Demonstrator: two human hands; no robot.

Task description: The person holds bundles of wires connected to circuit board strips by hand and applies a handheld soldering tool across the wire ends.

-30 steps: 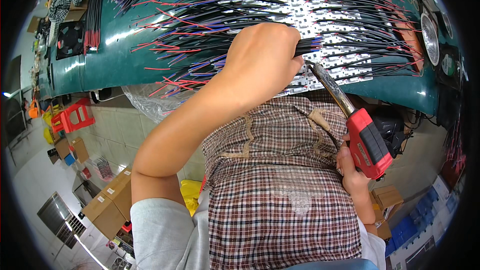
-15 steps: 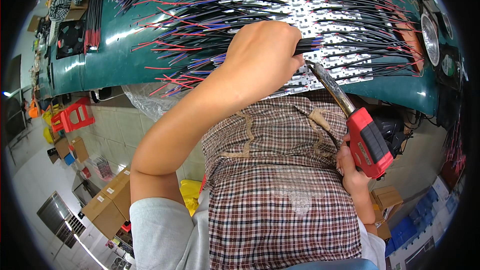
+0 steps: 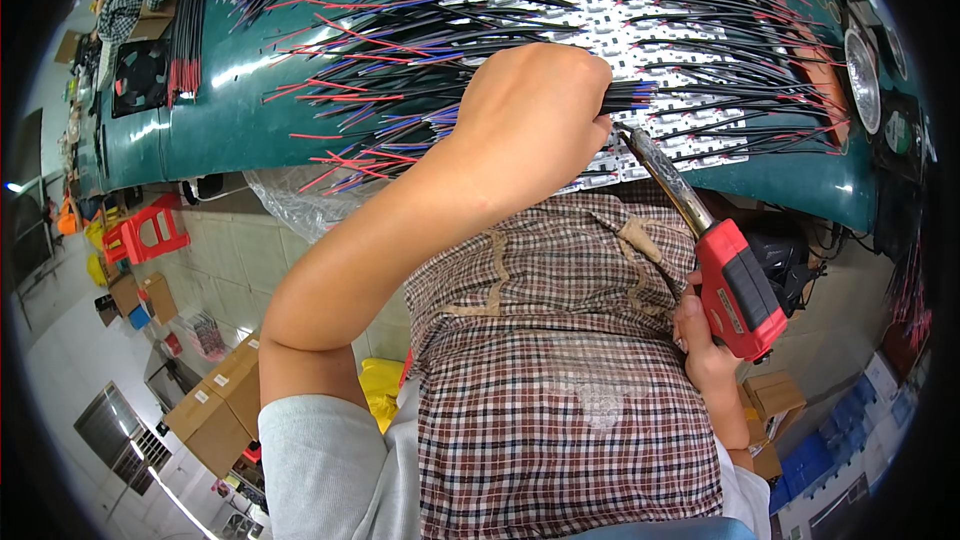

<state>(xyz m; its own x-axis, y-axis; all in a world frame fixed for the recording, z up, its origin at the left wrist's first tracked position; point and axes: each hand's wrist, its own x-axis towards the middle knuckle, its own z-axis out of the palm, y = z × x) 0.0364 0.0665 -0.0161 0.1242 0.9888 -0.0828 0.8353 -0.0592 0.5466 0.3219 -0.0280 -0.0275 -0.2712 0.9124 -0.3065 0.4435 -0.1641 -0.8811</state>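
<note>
My left hand (image 3: 540,105) is closed around a bundle of black wires (image 3: 628,94) with blue-tinted ends, which stick out to the right of the fist. It hovers over white circuit boards (image 3: 690,40) laid in a panel, with black wires running off both sides. In my right hand (image 3: 706,340) is a red and black soldering gun (image 3: 740,290), gripped by its handle. The gun's metal barrel (image 3: 672,175) points up and left, its tip close below the left fist near the boards. Whether the tip touches anything is too small to tell.
Long wires with red and blue ends (image 3: 350,90) spread left over the green table (image 3: 235,125). More wire bundles (image 3: 187,50) and a black fan (image 3: 140,78) lie farther left. A silver round reflector (image 3: 860,78) stands at the right. A red stool (image 3: 150,238) is below left.
My left hand has shifted slightly to the right, and the wire bundle reaches a little farther right. The soldering gun has moved down and right very slightly.
</note>
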